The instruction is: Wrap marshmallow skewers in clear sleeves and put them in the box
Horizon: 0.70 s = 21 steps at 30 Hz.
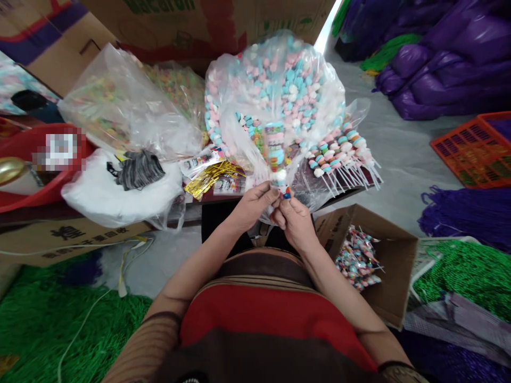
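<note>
Marshmallow stick [276, 156] in printed clear sleeve [274, 129], centre; sleeve's lower end pinched by left hand [258, 203] and right hand [296, 217], closure apparently unfinished. Done: wrapped sticks [355, 260] in cardboard box [399, 271], 4 o'clock. Left: bare sticks [343, 151], 3 o'clock. Carton [223, 26], 12 o'clock: "Macaron". Sleeve print illegible.

A smooth grey floor [399, 165] runs down the right of centre, with pale light lying softly on it; a bright white strip [329, 24] cuts in at the top, right of centre; a dark reddish tabletop [51, 214] spans the left and middle; a large cardboard box [227, 32] stands like a wall along the top edge; purple bags [447, 69] fill the upper right, above an orange crate [471, 151]; green strands [72, 324] cover the lower left.
</note>
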Motion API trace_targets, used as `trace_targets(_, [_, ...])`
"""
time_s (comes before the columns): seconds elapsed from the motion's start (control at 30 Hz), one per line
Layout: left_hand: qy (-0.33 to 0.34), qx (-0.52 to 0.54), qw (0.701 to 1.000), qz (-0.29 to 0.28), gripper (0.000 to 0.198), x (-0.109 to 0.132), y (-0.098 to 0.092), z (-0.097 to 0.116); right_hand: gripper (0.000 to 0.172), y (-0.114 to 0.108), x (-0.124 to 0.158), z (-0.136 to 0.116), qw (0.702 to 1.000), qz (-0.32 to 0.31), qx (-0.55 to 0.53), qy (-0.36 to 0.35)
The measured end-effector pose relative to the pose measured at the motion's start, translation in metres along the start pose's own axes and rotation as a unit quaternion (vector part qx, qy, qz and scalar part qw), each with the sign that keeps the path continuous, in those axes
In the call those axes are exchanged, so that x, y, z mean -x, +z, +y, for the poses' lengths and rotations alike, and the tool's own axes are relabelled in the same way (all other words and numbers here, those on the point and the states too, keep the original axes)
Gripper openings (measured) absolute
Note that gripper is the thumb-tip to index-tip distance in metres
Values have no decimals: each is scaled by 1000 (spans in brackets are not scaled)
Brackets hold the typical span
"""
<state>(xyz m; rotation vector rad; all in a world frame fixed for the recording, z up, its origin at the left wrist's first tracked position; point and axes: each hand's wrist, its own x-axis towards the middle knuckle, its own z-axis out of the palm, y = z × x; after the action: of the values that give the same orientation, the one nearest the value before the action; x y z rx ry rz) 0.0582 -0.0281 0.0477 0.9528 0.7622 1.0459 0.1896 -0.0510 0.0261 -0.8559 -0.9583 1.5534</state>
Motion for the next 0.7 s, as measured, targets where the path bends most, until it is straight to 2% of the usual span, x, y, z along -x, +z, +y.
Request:
trace_targets(0.1, [59,-80,993,59,45,-3,-6,7,40,-5,1,-1,1000,-8,23,10])
trace_targets(0.2, [136,-203,966,90,42,-8,-10,13,41,-8,4,-4,998,-7,56,17])
trace_targets(0.33, [192,-336,916,101,48,-12,-10,8,41,-2,6,-3,994,35,103,-10])
trace_targets(0.43, [199,-363,905,100,53,-9,-11,2,42,5,4,-1,991,54,122,-18])
trace_targets(0.5, [184,-360,910,86,56,-5,-16,3,44,6,4,-1,989,50,138,-21])
trace_targets(0.57, [153,-329,929,76,55,-2,-22,8,46,6,4,-2,987,40,152,-20])
trace_targets(0.63, [127,-241,959,78,59,-1,-27,15,48,6,4,-3,987,32,154,-17])
trace_targets(0.7, [106,-114,985,74,73,-2,-26,22,48,6,4,-2,989,30,147,-12])
